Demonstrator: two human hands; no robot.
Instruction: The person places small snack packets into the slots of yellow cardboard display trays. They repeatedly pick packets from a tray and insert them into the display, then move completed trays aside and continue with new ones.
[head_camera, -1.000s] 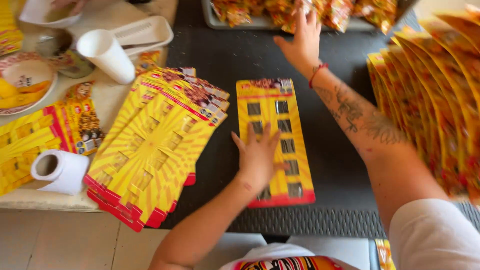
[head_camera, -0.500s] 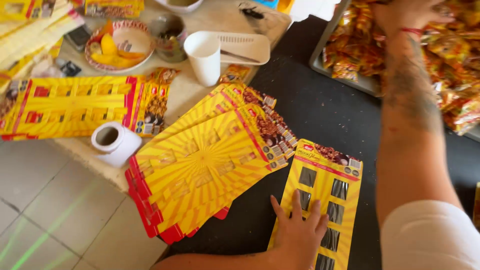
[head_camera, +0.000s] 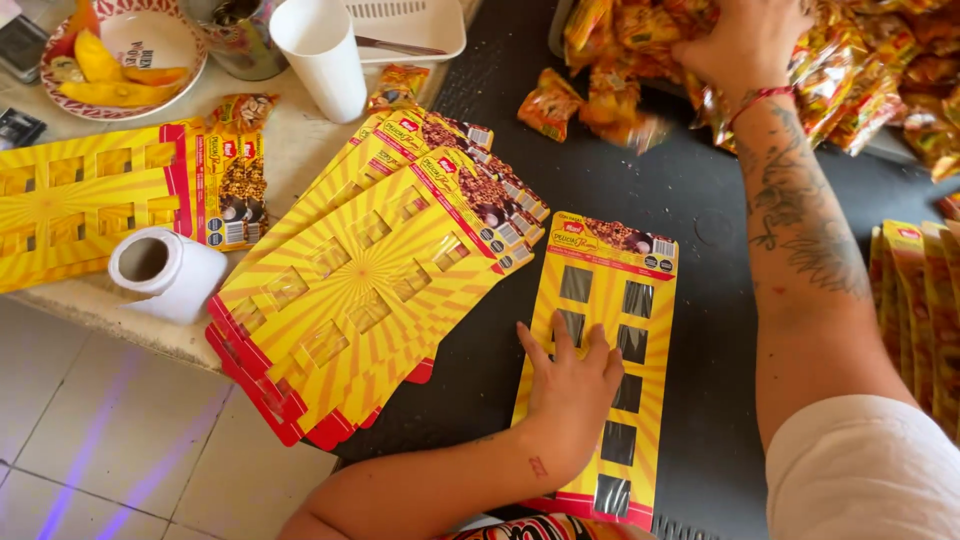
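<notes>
The yellow display card (head_camera: 600, 360) lies flat on the dark tabletop (head_camera: 700, 200), and our left hand (head_camera: 572, 385) presses it with fingers spread open. Far right, our right hand (head_camera: 745, 45) closes its fingers on snack packets (head_camera: 620, 100) in the pile.

- The right hand (head_camera: 745, 45) wears a thin red cord bracelet (head_camera: 757, 98) at the wrist.
- Below the bracelet, dark tattoo linework (head_camera: 800, 230) runs down the right forearm.
- A white short sleeve (head_camera: 865, 470) covers the right upper arm.
- The left hand (head_camera: 572, 385) is bare, with a small reddish mark (head_camera: 538, 466) near its wrist.
</notes>
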